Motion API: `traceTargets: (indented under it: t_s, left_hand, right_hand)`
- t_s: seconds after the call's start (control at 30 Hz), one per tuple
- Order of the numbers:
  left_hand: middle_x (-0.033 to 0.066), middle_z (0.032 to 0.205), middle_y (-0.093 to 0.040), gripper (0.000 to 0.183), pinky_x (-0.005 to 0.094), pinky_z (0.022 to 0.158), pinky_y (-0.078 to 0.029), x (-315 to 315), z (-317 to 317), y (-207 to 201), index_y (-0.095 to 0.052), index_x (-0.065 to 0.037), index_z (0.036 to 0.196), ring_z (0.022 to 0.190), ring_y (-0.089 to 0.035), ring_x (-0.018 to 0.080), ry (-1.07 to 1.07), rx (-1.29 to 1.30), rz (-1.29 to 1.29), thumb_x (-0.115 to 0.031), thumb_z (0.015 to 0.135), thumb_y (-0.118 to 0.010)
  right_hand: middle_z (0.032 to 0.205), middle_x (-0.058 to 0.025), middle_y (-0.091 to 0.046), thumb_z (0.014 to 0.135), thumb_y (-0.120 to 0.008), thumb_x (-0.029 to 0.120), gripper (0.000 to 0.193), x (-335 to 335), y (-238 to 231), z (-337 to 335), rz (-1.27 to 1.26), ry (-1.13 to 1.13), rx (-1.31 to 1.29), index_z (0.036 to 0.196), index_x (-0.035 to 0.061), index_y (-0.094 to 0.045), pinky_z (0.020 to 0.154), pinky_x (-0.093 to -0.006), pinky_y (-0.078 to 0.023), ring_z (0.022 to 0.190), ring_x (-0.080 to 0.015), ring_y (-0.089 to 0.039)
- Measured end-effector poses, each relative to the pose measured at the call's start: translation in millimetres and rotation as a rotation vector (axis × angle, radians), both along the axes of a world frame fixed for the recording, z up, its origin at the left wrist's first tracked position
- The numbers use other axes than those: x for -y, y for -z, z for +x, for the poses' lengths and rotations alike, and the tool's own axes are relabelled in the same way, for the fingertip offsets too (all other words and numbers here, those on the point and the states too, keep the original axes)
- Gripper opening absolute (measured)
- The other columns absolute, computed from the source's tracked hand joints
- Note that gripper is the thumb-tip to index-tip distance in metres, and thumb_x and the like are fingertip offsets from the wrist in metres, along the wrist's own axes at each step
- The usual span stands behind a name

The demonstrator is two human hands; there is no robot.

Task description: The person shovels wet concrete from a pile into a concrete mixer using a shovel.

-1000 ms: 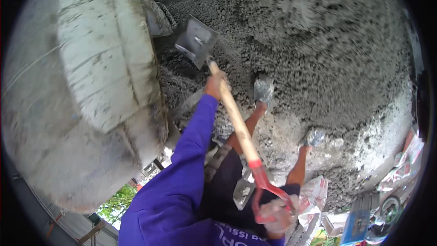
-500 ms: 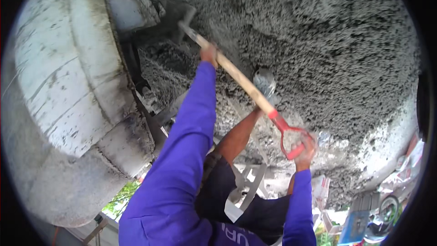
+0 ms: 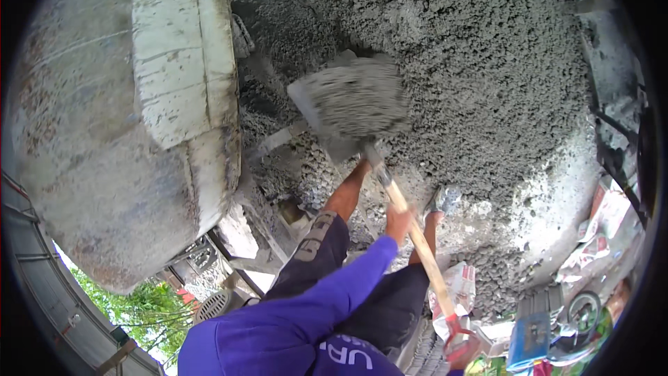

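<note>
A long-handled shovel (image 3: 428,257) slants across the lower middle, its blade pointing away from me and its wooden shaft running back to a red D-grip. My left hand (image 3: 399,223) is closed around the shaft below the blade socket. At the lower edge, my right hand (image 3: 463,352) is wrapped round the red grip, partly blurred. The blade carries a heap of wet grey concrete (image 3: 362,96), smeared by motion. Beyond and to the right spreads a large mass of the same wet mix (image 3: 487,76), and the blade is over its near left part.
A big mixer drum (image 3: 104,139), crusted with cement, fills the left side. My legs and a shoe (image 3: 447,200) are among spilled mix and rubble. Torn bags (image 3: 456,285) lie at lower right, near a blue object (image 3: 529,341) and a wheel-like round part (image 3: 584,312).
The shovel blade has swung from beside the drum towards the middle and nearer to me, and now shows a load of concrete. Both hands have moved down; the view has shifted.
</note>
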State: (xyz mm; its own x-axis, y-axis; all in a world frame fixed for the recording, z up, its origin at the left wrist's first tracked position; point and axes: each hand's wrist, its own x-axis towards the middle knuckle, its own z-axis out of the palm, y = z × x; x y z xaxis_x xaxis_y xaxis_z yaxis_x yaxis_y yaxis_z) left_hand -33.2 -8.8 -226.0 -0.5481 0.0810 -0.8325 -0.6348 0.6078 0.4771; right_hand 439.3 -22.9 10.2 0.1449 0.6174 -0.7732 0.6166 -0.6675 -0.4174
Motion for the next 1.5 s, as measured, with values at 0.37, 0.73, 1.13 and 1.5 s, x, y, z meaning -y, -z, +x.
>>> traceTargets:
  t_s: [0.37,0.73,1.13,1.5]
  left_hand:
    - [0.008,0.063,-0.054,0.013,0.0367,0.044,-0.048,44.5,-238.7,43.5,-0.056,-0.002,0.083,0.05,-0.056,0.0232,-0.039,0.37,-0.139,-0.013,0.08,-0.061]
    - [0.0105,0.086,-0.054,0.018,0.0414,0.057,-0.047,-14.9,-546.1,165.7,-0.051,-0.005,0.099,0.066,-0.055,0.0241,-0.066,0.029,-0.118,-0.015,0.086,-0.058]
    - [0.0096,0.076,-0.055,0.021,0.0384,0.048,-0.049,8.6,-264.7,119.4,-0.046,0.0,0.095,0.055,-0.056,0.0228,-0.117,-0.172,0.0,-0.012,0.083,-0.06]
    - [0.0135,0.082,-0.062,0.031,0.0357,0.054,-0.052,-30.8,10.8,-130.5,-0.056,0.006,0.094,0.063,-0.062,0.0221,0.225,-0.138,-0.009,-0.013,0.074,-0.072]
  right_hand:
    - [0.063,-0.001,-0.049,0.084,-0.056,0.024,0.017,49.8,-47.5,-378.1,-0.371,0.608,-0.368,0.086,0.0075,-0.052,0.048,-0.0323,-0.048,0.047,-0.0157,-0.05]
    - [0.061,-0.0058,-0.049,0.083,-0.056,0.009,0.011,62.1,206.3,-557.5,-0.447,1.206,-0.712,0.092,0.0041,-0.052,0.049,-0.0362,-0.047,0.046,-0.0203,-0.049]
    - [0.058,-0.0015,-0.05,0.078,-0.058,0.017,0.017,6.0,129.1,-284.8,-0.366,0.938,-0.496,0.087,0.0042,-0.058,0.039,-0.0294,-0.042,0.044,-0.0155,-0.049]
    - [0.06,-0.0059,-0.056,0.078,-0.056,0.015,0.014,27.3,-10.3,31.2,-0.798,0.394,-0.106,0.086,0.0058,-0.063,0.042,-0.0348,-0.044,0.046,-0.0207,-0.054]
